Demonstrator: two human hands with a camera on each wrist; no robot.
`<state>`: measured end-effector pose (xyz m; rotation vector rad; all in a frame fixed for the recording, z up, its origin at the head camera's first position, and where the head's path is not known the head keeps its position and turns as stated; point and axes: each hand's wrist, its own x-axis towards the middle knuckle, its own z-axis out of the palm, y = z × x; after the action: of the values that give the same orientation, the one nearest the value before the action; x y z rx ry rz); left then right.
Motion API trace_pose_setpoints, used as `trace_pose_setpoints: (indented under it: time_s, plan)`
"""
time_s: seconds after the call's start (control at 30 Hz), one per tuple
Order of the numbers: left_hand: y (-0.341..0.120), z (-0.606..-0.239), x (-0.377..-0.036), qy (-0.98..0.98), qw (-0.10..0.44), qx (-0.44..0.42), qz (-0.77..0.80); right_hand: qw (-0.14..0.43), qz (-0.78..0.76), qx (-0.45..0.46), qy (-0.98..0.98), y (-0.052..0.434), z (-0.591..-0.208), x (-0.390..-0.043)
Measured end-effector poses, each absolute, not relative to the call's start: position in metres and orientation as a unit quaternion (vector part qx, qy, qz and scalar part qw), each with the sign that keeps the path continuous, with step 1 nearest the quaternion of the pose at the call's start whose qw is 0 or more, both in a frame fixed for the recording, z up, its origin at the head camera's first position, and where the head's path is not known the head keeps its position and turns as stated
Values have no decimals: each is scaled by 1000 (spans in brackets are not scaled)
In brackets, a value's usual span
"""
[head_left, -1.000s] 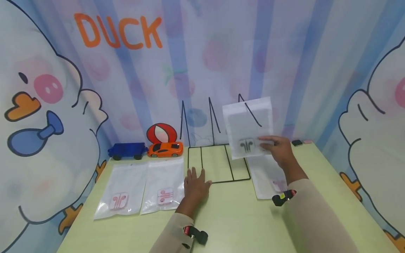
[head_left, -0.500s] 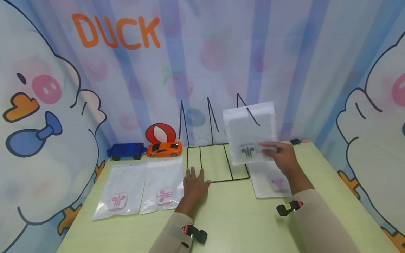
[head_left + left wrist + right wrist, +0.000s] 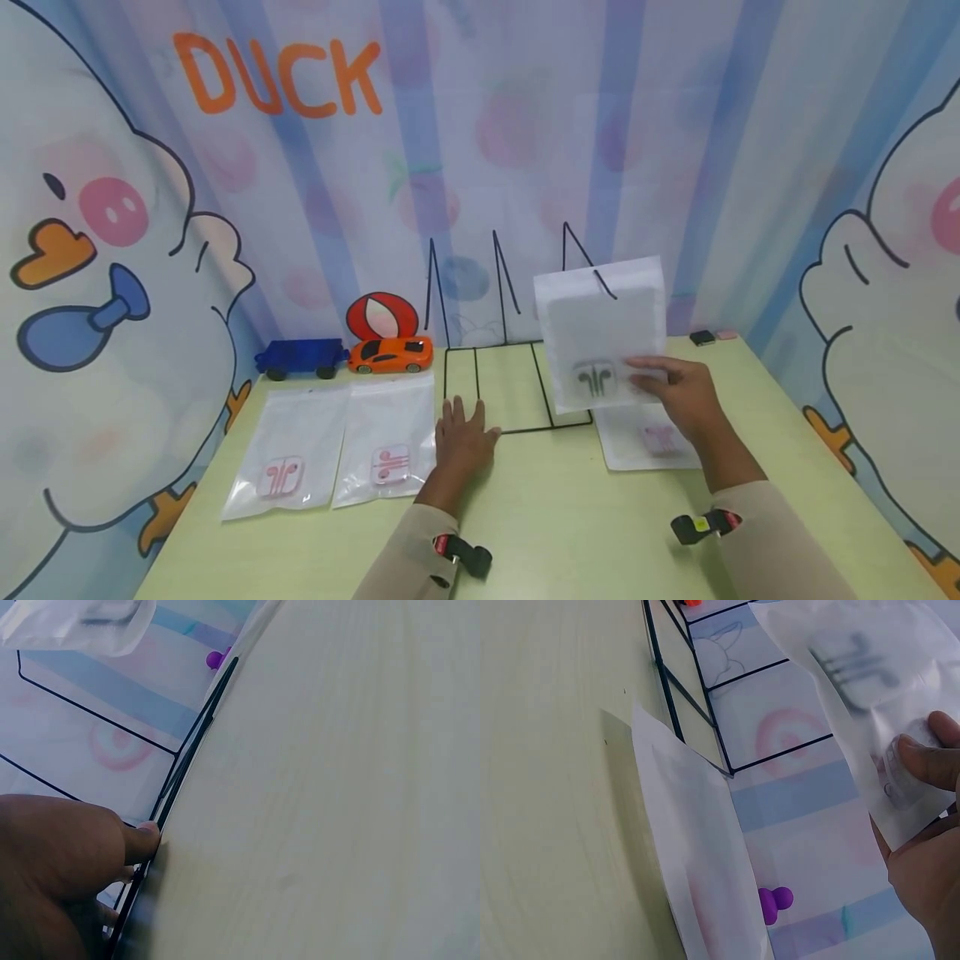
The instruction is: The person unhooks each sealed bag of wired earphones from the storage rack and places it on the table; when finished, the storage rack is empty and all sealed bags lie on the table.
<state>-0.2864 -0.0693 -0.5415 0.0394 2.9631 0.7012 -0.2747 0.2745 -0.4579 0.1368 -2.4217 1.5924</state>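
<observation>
My right hand (image 3: 684, 402) pinches the lower right edge of a white zip bag (image 3: 606, 317) with dark earphones (image 3: 595, 379) showing through it. A hook of the black wire display stand (image 3: 534, 428) crosses the bag's top edge, its tip in front of the bag. In the right wrist view, thumb and finger squeeze the bag (image 3: 855, 712) near its corner. My left hand (image 3: 465, 446) lies spread over the stand's front left corner. The left wrist view has its thumb against the base wire (image 3: 196, 742), with the other fingers partly hidden.
Two bags with pink earphones (image 3: 281, 475) (image 3: 391, 464) lie on the left of the table (image 3: 570, 525). Another pink one (image 3: 645, 446) lies at right, partly behind the raised bag. An orange toy car (image 3: 392, 355), blue wagon (image 3: 302, 358) and small black block (image 3: 702, 337) stand along the back.
My right hand has brought the bag of dark earphones down and slightly right, toward me, so its top edge sits closer to the hook's tip. The left hand stays in place.
</observation>
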Motion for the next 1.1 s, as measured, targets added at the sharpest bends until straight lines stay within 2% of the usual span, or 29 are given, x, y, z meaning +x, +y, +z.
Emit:
trace_pose_setpoints:
  time_s: [0.27, 0.53, 0.77, 1.1]
  plan:
    - [-69, -541, -285, 971, 44, 14, 234, 140, 541, 57, -827, 278, -462, -260]
    - [-70, -539, -284, 970, 47, 18, 239, 136, 590, 70, -793, 279, -465, -245]
    - [-71, -540, -286, 973, 27, 24, 229, 141, 600, 88, -782, 279, -464, -235]
    - [-71, -542, -286, 973, 33, 22, 227, 158, 608, 84, -774, 280, -468, -224]
